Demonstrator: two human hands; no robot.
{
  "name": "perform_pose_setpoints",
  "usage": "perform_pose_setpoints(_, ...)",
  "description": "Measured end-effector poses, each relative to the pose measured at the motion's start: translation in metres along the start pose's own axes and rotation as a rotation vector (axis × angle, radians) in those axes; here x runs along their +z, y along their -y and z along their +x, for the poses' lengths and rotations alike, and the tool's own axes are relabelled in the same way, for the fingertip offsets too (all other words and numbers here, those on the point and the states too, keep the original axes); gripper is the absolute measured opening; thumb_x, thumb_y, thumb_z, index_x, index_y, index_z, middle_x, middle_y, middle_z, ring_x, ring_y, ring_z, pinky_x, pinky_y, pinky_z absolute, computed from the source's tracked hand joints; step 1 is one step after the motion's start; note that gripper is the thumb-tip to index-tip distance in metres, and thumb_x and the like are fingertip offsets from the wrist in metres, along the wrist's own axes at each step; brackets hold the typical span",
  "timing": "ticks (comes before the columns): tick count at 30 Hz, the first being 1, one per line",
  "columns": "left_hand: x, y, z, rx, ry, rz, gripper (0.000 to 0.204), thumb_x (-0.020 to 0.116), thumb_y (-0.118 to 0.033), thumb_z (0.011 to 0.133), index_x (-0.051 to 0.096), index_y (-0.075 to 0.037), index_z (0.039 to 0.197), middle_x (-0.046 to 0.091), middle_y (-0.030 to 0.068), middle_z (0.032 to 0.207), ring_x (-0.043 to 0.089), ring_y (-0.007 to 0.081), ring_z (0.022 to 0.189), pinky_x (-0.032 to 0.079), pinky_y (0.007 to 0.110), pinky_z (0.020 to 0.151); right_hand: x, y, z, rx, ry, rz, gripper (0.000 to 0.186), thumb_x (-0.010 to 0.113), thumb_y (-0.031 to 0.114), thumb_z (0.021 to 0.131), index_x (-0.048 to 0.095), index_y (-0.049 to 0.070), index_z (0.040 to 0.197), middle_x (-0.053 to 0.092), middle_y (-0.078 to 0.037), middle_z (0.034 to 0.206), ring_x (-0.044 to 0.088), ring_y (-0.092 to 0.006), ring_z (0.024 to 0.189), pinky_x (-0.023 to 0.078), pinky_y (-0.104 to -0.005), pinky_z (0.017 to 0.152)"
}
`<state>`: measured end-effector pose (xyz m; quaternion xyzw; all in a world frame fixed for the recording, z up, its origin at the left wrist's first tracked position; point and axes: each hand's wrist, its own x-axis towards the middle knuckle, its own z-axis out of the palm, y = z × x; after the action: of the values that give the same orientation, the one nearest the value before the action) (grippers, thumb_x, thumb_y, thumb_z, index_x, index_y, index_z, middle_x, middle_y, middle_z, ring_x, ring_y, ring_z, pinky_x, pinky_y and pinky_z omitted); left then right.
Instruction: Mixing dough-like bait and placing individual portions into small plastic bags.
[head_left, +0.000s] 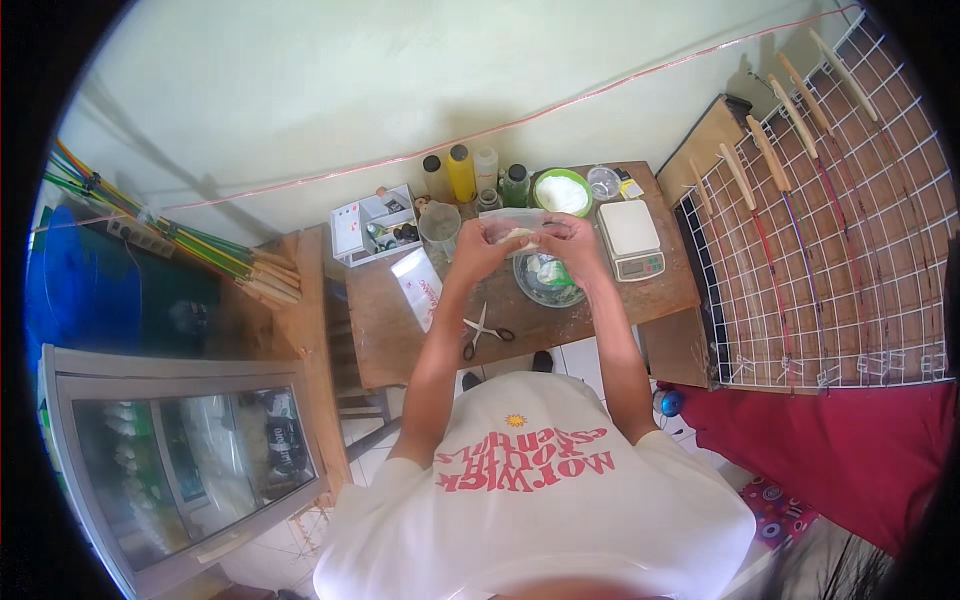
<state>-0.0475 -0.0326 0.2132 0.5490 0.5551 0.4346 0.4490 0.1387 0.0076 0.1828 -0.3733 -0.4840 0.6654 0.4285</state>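
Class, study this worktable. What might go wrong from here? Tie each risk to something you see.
1. The plastic bag, pinched between the left hand and right hand, might slip.
2. The scissors lie spread open near the table's front edge; a bump could knock them off.
3. The green bowl of white powder stands uncovered beyond the hands; a knock might spill it.

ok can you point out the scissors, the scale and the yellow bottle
Scissors (481, 328): head view, on the pivot between blades and handles.
Scale (629, 233): head view, on the white weighing plate.
Yellow bottle (462, 177): head view, on its body below the dark cap.
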Motion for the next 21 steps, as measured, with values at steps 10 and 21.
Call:
perform_pose_setpoints(10,-0.003,0.01,0.003,0.008,0.059,-0.141,0.029,0.07,-0.017,0.08,0.066,0.004,0.1,0.069,0.008,0.092,0.062,0.0117,0.079,0.048,0.025,0.071,0.007,0.005,-0.003,-0.02,0.086,-0.126,0.043,0.073,0.004,0.075,0.057,-0.003,0.114,0.066,-0.012,0.096,0.063,-0.0132,0.078,0.052,-0.0242,0.067)
perform_pose_setpoints(21,-0.002,0.0,0.008,-0.052,0.173,-0.302,0.033,0.065,-0.024,0.086,0.066,0.003,0.105,0.068,0.0062,0.092,0.059,0.0085,0.081,0.047,0.023,0.071,0.009,0.011,-0.002,0.08,0.081,0.039,0.027,0.072,0.018,0.081,0.065,-0.002,0.097,0.066,-0.006,0.089,0.063,-0.0106,0.077,0.053,-0.024,0.068)
